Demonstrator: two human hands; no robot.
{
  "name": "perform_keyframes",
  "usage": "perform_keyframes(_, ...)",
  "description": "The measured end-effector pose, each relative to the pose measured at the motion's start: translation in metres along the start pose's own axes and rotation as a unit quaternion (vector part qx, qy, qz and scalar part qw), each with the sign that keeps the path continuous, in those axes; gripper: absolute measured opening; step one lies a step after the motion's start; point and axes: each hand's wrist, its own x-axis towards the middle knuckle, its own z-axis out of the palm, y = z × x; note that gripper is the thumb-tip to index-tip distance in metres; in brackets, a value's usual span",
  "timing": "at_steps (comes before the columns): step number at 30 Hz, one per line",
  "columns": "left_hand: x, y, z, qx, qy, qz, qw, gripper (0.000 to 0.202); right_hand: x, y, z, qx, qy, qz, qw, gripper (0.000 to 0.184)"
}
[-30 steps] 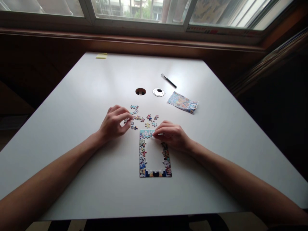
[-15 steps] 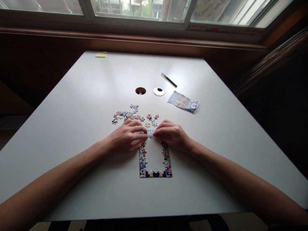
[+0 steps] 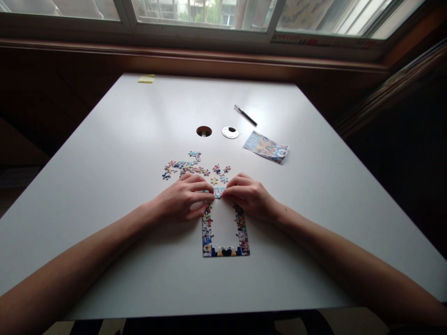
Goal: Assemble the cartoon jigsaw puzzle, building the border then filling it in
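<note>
I have both hands at the top edge of the puzzle border (image 3: 207,232), a rectangular ring of joined pieces around a bare middle, lying flat on the white desk (image 3: 122,279) in front of me. My left hand (image 3: 192,196) covers its upper left corner, fingers half curled, with a small gap between the index finger and the thumb; I cannot tell whether it has hold of a piece. My right hand (image 3: 246,195) is at the upper right corner, fingertips drawn close together in a near pinch; what, if anything, lies between them is hidden from me. Between the 2 hands I see a light blue stretch of the border.

Just beyond my left hand I see a scatter of loose pieces (image 3: 181,166), and right of it a smaller group (image 3: 224,178), with 1 yellow piece (image 3: 214,181) near the border. Farther off to the right lie a picture leaflet (image 3: 267,147), 1 black pen (image 3: 247,117) and a silver ring cover (image 3: 226,134), beside a round hole (image 3: 204,131) in the desk.
</note>
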Motion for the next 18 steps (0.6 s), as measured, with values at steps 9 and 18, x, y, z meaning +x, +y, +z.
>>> perform_keyframes(9, -0.0006, -0.0002, 0.0006, 0.006, -0.008, 0.001, 1.000, 0.025, -0.0004, 0.0000, 0.0025, -0.022, 0.000, 0.002, 1.000, 0.017)
perform_keyframes(18, -0.0010, -0.0010, 0.0003, 0.012, -0.018, 0.006, 1.000, 0.028, 0.0003, -0.0034, -0.0005, -0.042, -0.028, 0.010, 0.999, 0.016)
